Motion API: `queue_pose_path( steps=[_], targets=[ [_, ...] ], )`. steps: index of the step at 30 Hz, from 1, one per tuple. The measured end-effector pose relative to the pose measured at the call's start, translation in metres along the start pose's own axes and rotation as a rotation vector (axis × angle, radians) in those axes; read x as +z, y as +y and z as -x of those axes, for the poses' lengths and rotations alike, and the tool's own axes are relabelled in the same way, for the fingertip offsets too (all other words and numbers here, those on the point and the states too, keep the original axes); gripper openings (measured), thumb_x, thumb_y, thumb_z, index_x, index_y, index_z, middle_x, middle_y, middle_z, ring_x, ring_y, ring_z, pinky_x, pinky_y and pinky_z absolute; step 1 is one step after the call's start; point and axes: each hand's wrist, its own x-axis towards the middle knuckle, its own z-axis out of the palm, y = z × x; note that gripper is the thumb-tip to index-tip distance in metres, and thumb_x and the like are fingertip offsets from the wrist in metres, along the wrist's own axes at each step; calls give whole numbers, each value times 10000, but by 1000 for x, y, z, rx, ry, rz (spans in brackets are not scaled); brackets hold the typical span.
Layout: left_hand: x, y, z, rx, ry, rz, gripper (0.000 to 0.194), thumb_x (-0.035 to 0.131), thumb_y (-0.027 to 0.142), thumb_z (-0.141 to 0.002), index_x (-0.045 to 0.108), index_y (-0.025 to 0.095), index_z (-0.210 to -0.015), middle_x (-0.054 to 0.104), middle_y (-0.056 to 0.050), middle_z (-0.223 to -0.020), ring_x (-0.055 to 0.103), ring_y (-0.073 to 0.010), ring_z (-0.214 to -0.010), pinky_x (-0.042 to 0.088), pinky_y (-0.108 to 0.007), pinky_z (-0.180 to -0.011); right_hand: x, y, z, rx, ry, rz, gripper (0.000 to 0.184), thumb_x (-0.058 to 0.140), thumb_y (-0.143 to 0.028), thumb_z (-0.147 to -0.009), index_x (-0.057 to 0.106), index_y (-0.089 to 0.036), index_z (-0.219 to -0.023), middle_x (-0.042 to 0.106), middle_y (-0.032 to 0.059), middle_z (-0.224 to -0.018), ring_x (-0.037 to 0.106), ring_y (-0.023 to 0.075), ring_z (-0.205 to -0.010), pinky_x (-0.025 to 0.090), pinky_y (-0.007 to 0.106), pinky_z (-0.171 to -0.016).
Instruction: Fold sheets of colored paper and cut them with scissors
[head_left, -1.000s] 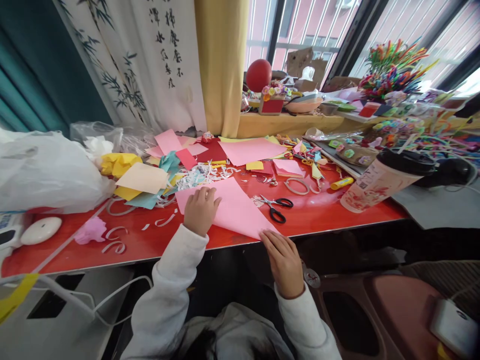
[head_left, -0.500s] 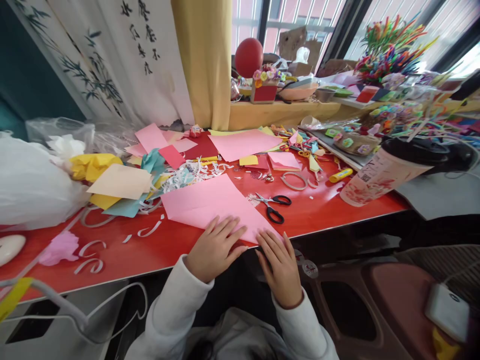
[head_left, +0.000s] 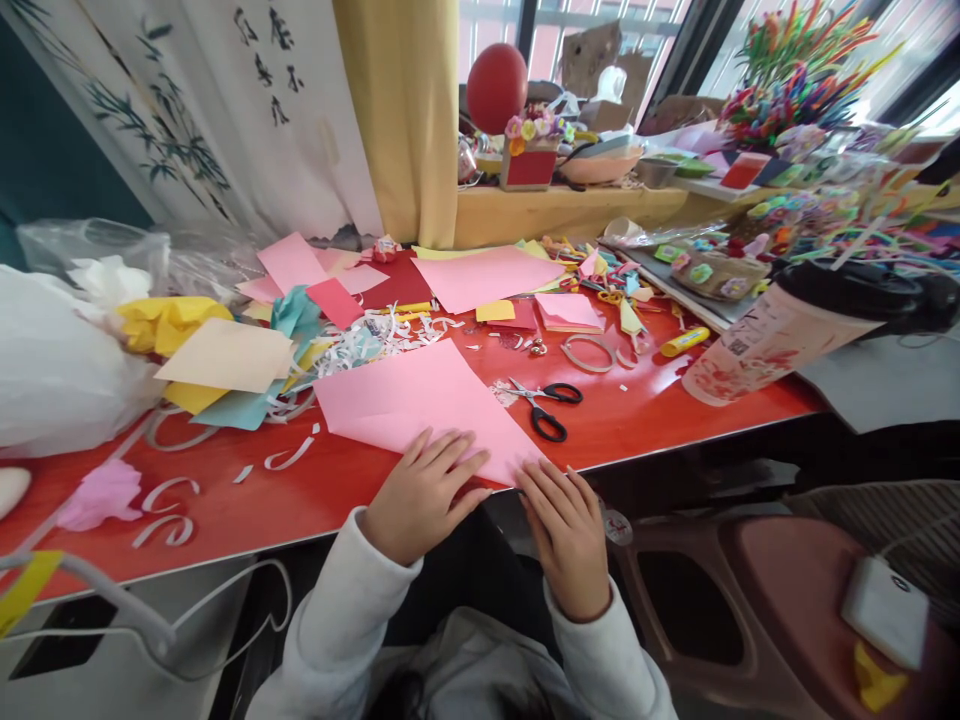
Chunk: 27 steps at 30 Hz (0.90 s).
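Both hands [head_left: 427, 490] unmoved on pink paper [head_left: 420, 405]

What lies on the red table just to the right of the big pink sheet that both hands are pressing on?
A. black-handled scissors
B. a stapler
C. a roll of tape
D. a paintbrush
A: black-handled scissors lie on the red table right of the pink sheet, which the left hand and right hand press flat at its near edge.

Red table [head_left: 675, 420], yellow curtain [head_left: 405, 120], window [head_left: 540, 30]
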Motion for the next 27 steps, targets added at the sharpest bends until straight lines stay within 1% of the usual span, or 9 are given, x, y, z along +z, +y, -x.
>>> queue_pose_path(
  steps=[2, 7, 15, 19, 21, 24, 27],
  targets=[
    [0, 0, 0, 0, 3, 0, 389, 416, 384, -880, 507, 235, -1228, 499, -61, -1314, 435, -218, -1220, 259, -450, -1062, 0, 2, 1, -6, -17, -16, 352, 442, -88, -873, 545, -211, -1187, 615, 40, -1175, 514, 181, -1138, 340, 378, -976],
    [0, 0, 1, 3, 0, -5, 391, 415, 381, -881, 502, 234, -1232, 495, -58, -1318, 426, -219, -1229, 262, -446, -1061, -1, 2, 1, -10, -23, -29, 348, 467, -98, -867, 548, -213, -1185, 620, 38, -1166, 514, 181, -1132, 353, 365, -949],
    [1, 0, 1, -7, -18, -8, 392, 401, 385, -886, 498, 238, -1236, 479, -52, -1334, 421, -213, -1234, 264, -448, -1062, -2, 1, 3, 4, -52, -17, 379, 453, -97, -867, 527, -233, -1213, 600, 29, -1198, 490, 175, -1161, 343, 363, -968],
    [0, 1, 1, -6, -23, -8, 395, 403, 384, -885, 499, 236, -1238, 478, -55, -1334, 419, -219, -1237, 261, -458, -1064, -8, 2, 0, 2, -146, 6, 388, 452, -123, -872, 504, -236, -1240, 571, 19, -1237, 465, 171, -1187, 346, 357, -983],
    [-1, 2, 0, -6, 0, -17, 386, 413, 375, -881, 514, 230, -1225, 490, -62, -1323, 425, -229, -1233, 252, -474, -1065, -12, 1, -2, 0, -206, 28, 390, 452, -141, -876, 493, -235, -1252, 560, 16, -1250, 462, 167, -1193, 344, 355, -994],
    [0, 7, -1, 13, 60, -34, 378, 423, 355, -876, 543, 185, -1192, 522, -82, -1289, 434, -237, -1228, 243, -480, -1072, -18, -3, -6, 8, -252, 69, 379, 442, -166, -886, 491, -242, -1254, 552, 12, -1260, 471, 168, -1188, 308, 381, -1035],
    [4, 11, -3, 42, 94, -30, 417, 427, 381, -869, 559, 113, -1160, 563, -110, -1238, 485, -228, -1181, 294, -438, -1060, -21, -9, -8, 22, -272, 99, 363, 423, -184, -897, 498, -239, -1248, 541, 16, -1271, 465, 183, -1197, 233, 436, -1081]
  ],
)
